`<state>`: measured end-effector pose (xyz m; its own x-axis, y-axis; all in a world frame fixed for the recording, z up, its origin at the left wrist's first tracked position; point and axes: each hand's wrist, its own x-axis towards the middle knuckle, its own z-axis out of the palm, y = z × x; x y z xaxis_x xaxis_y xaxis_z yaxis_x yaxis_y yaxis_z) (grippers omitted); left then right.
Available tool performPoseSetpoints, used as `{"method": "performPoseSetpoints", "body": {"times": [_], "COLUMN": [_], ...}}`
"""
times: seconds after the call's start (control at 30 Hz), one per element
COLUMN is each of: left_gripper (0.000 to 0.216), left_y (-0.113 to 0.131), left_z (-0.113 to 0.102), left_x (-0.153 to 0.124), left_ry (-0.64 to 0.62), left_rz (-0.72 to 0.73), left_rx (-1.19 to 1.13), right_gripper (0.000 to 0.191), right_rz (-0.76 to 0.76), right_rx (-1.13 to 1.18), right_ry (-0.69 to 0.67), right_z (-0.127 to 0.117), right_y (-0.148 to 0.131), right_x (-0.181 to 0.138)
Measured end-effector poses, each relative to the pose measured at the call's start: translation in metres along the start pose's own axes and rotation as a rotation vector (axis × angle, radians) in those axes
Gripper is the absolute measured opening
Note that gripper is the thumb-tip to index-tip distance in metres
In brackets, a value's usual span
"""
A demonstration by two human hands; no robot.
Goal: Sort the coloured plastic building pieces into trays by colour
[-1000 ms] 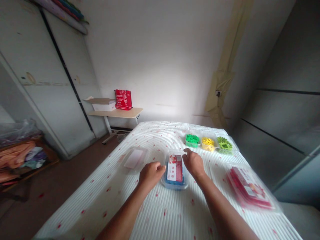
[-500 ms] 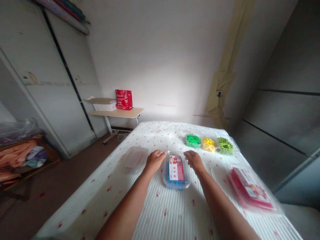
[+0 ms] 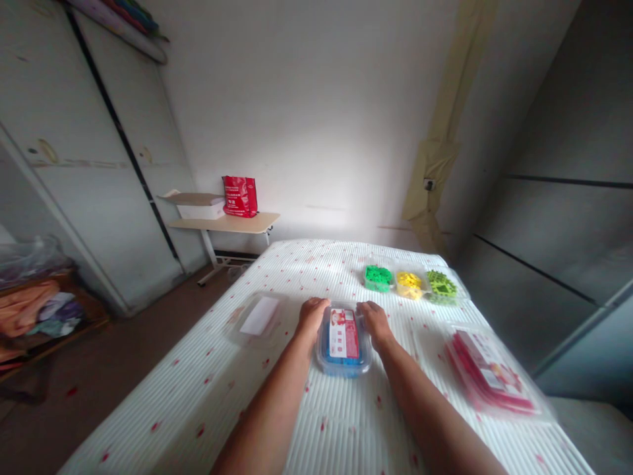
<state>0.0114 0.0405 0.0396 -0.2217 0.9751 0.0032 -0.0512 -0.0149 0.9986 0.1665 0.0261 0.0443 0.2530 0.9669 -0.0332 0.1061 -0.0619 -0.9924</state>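
A transparent plastic box (image 3: 343, 336) with blue contents lies in front of me, its lid bearing a red and white label. My left hand (image 3: 312, 316) is closed against its far left corner, fingers curled over the edge. My right hand (image 3: 374, 321) grips the far right corner in the same manner. The fingertips of both hands are partly hidden. To the left of the box rests a loose transparent lid (image 3: 260, 316) with a white label.
Toward the far right are tubs of green pieces (image 3: 378, 278), yellow pieces (image 3: 409, 285) and lime-green pieces (image 3: 441, 287). A labelled pack with pink contents (image 3: 492, 373) lies near the right edge of the bed (image 3: 341, 422). Against the wall, a small table (image 3: 247, 223) holds a red bag (image 3: 240, 196).
Both hands have come in closer against the sides of the blue-filled box. My view has shifted slightly, and the loose lid on the left shows more fully beside my left hand.
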Motion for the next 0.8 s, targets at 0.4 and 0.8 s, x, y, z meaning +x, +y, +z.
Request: {"method": "performPoseSetpoints", "body": {"times": [0.4, 0.8], "left_gripper": [0.018, 0.02], "left_y": [0.0031, -0.0013], "left_z": [0.0025, 0.0041], "left_x": [-0.0046, -0.0031], "left_ry": [0.015, 0.054], "left_rz": [-0.042, -0.059], "left_rx": [-0.134, -0.159], "right_gripper": [0.02, 0.018], "right_rz": [-0.05, -0.058], "right_rx": [0.036, 0.071], "right_ry": [0.045, 0.039], "right_z": [0.0029, 0.0045], "right_y": [0.0049, 0.0067], "right_x": [0.0034, 0.0024]}}
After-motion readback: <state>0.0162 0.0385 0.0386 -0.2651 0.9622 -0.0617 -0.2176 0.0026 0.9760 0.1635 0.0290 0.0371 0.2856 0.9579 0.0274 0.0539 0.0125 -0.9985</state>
